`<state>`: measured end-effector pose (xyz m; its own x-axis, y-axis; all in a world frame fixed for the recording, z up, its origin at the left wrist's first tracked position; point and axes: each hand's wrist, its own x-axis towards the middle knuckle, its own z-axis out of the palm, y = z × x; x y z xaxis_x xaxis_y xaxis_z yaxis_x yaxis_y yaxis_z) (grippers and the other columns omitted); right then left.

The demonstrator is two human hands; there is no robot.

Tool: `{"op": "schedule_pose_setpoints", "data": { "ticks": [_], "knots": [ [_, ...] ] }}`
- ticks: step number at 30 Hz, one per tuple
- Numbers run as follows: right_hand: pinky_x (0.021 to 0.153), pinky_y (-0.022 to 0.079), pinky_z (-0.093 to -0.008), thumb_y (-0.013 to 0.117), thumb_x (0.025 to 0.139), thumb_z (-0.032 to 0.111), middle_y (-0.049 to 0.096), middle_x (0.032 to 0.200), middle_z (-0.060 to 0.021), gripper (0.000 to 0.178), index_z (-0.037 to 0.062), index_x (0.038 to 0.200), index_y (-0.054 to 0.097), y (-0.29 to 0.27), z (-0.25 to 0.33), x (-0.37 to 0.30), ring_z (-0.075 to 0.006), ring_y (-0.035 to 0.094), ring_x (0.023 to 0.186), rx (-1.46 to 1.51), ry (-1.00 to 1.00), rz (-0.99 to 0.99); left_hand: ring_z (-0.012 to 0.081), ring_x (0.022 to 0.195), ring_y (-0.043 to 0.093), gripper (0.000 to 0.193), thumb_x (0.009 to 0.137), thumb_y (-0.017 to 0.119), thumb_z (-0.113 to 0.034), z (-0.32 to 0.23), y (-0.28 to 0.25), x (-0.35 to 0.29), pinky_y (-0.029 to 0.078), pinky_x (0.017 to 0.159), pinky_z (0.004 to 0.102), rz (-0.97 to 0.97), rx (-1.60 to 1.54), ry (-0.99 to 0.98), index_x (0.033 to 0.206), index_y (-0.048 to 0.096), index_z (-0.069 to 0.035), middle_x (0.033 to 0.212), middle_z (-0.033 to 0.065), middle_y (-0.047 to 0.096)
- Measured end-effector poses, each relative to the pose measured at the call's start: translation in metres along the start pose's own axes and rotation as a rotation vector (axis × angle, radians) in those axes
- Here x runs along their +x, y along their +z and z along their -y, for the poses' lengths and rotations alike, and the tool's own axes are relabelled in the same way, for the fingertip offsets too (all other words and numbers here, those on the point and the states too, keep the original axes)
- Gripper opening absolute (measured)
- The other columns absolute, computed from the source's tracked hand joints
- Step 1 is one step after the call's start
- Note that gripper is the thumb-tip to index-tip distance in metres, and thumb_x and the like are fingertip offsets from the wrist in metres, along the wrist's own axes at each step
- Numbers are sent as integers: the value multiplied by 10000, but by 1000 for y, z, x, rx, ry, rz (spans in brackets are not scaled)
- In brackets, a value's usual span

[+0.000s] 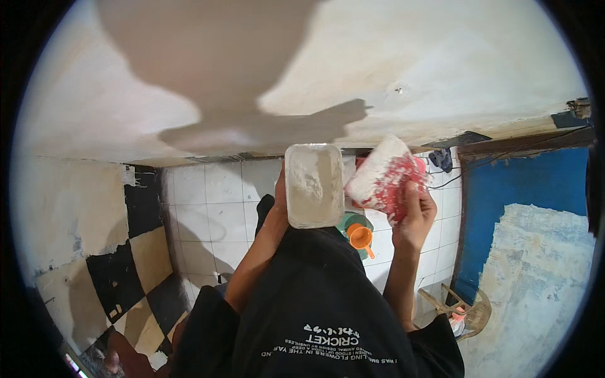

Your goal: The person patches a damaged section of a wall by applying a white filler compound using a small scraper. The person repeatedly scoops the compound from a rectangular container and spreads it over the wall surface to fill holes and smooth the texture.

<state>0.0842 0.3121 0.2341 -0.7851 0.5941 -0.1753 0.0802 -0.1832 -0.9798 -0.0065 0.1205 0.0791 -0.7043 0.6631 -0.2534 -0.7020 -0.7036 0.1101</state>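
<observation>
My left hand (278, 200) grips the long side of a shallow white rectangular tray (292, 214), its fingers mostly hidden behind it. Inside the tray lies a whitish, paste-like or powdery layer (312, 183). To the right, my right hand (416, 213) is closed on the lower corner of a red, shaggy cleaning pad (398, 179). White material cakes much of the pad, mostly on its left and upper parts. Tilted, it hangs just right of the tray, with a small gap between them. Both things are in front of the pale wall (441, 69).
Below stand a green tub (348, 220) and an orange dipper (360, 237) on white floor tiles (208, 220). At right are a blue panel (491, 189) with a whitish patch, a dark cable (498, 165) and a chair (482, 315). Part of another person's limb (129, 359) shows lower left.
</observation>
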Motion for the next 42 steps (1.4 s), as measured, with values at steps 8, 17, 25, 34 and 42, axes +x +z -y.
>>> {"op": "schedule_pose_setpoints", "data": {
  "ticks": [8,17,25,34,42],
  "knots": [
    [468,329,-294,585,878,64,479,537,-64,134,-37,791,583,83,0,-6,-82,389,509,-721,-282,373,301,1118,590,638,988,292,-547,-13,18,-8,500,964,463,47,-22,123,1367,428,-52,1273,170,554],
    [447,328,-316,608,873,94,492,521,-100,189,-43,750,562,125,-20,-20,-108,403,467,-752,-321,429,284,1117,597,750,942,282,-653,-32,19,-34,516,952,433,235,-79,29,1366,438,-55,1274,159,563],
    [471,349,-264,605,909,109,553,582,-22,183,-42,805,614,131,-22,-27,-49,440,531,-533,-150,480,285,1118,595,791,934,222,-682,-52,30,-42,520,943,438,264,40,-49,1374,421,-55,1270,161,563],
    [546,432,-237,590,936,119,648,760,-23,175,-45,924,649,106,-55,-11,-52,548,628,-140,111,495,310,1082,616,799,951,141,-657,-58,44,-44,524,933,454,130,199,-81,1369,410,-31,1252,187,568],
    [559,430,-234,623,932,207,655,767,-19,220,-5,894,667,99,-46,-11,-59,560,621,275,355,480,281,1185,543,684,979,256,-597,-54,27,-41,435,1030,436,141,56,-70,1379,406,-64,1316,136,531]
  ]
}}
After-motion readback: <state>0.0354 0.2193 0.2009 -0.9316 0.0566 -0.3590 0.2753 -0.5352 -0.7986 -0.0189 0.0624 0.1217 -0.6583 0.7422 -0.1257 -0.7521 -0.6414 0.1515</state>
